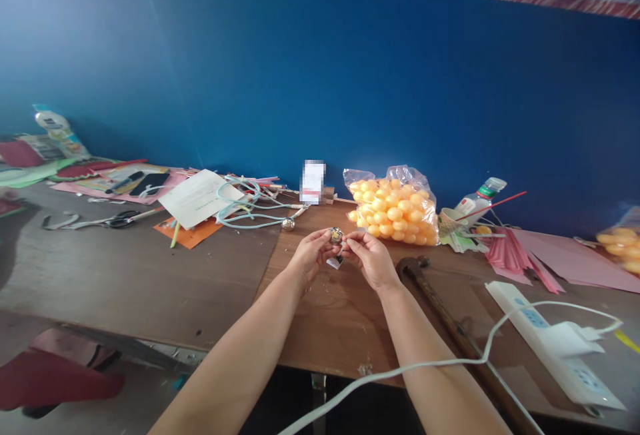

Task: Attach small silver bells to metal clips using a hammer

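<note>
Above the brown table, my left hand pinches a small shiny metal ball with openwork sides and something yellowish inside. My right hand is closed at the ball's right side, its thumb and fingertips pressed together; what they grip is too small to make out. Just below the ball, between both hands, shows a small white and dark green piece, partly hidden by fingers. A similar metal ball lies on the table to the left, near a light blue cord.
A clear bag of orange balls stands behind my hands, beside a propped phone-like white screen. Papers and scissors lie left. To the right are a bottle, a dark wooden bar and a power strip; its white cable crosses my right forearm.
</note>
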